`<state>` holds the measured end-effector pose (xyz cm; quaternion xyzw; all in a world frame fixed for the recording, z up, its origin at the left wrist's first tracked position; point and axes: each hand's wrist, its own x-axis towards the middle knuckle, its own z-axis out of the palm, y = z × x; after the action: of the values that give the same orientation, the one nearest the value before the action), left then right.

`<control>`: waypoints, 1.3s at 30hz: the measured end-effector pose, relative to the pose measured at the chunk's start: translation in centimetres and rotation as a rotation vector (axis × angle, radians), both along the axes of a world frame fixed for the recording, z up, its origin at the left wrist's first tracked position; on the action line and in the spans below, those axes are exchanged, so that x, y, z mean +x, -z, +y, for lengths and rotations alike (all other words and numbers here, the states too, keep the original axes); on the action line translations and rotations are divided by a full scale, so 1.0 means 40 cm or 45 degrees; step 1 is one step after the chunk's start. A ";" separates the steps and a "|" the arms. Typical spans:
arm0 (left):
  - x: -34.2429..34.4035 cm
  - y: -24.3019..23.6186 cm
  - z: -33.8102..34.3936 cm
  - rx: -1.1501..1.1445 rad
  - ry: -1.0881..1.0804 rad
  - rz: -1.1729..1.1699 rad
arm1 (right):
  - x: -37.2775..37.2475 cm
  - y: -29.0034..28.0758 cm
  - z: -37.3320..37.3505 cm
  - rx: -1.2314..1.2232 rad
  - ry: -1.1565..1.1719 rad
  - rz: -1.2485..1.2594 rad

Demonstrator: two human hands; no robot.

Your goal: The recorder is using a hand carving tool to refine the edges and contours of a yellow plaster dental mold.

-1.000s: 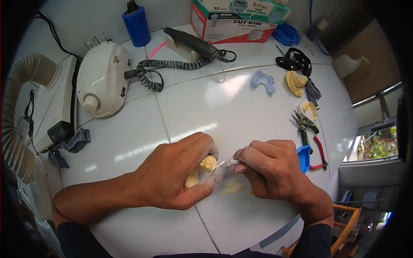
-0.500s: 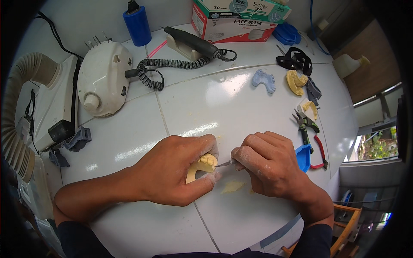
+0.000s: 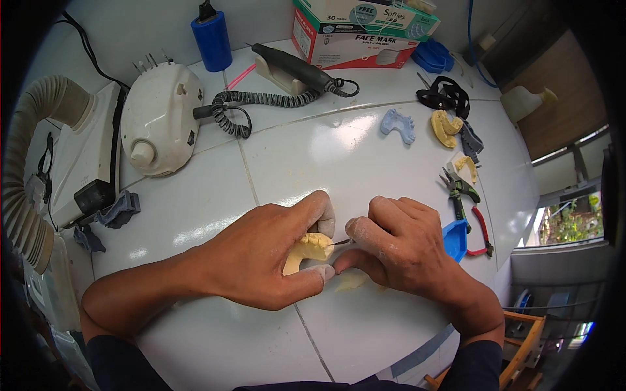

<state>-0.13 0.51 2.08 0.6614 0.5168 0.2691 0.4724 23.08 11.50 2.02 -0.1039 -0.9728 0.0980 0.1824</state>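
A pale yellow plaster dental cast [image 3: 314,247], arch-shaped with tooth forms along its edge, is gripped by my left hand [image 3: 261,254]. The left fingers and thumb wrap round it from the left, hiding part of it. My right hand [image 3: 404,244] is closed on a thin metal carving tool [image 3: 341,242], most of whose handle is hidden in the fist. The tool's tip meets the right end of the cast. My right thumb tip rests close against my left thumb. White dust coats the fingers. Yellow shavings [image 3: 353,281] lie on the table below.
Far left stand a white control unit [image 3: 160,130] and a ribbed hose [image 3: 29,143]. A black handpiece [image 3: 293,66] rests on its stand near mask boxes [image 3: 365,42]. At right lie a blue-grey cast [image 3: 398,125], yellow casts [image 3: 444,130], pliers [image 3: 460,190], red-handled cutters [image 3: 485,229] and a blue tray [image 3: 455,242].
My right thumb has extended down to my left thumb. The left index finger has lifted and bent higher over the cast. The tool's tip remains at the cast's right end.
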 end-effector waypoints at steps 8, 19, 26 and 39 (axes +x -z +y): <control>-0.017 -0.002 -0.002 0.023 0.175 -0.046 | -0.001 0.007 0.006 0.028 0.064 0.095; -0.013 0.028 0.004 0.153 0.187 -0.108 | 0.000 0.017 0.007 0.039 0.146 0.104; -0.013 0.043 0.008 0.289 0.200 -0.098 | 0.004 0.019 0.003 0.027 0.103 0.061; -0.011 0.040 0.007 0.283 0.182 -0.117 | 0.004 0.018 0.002 -0.003 0.109 0.042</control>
<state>-0.57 0.78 0.48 0.7316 0.4134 0.3203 0.4374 23.25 11.56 1.29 -0.1439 -0.9642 0.0929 0.2025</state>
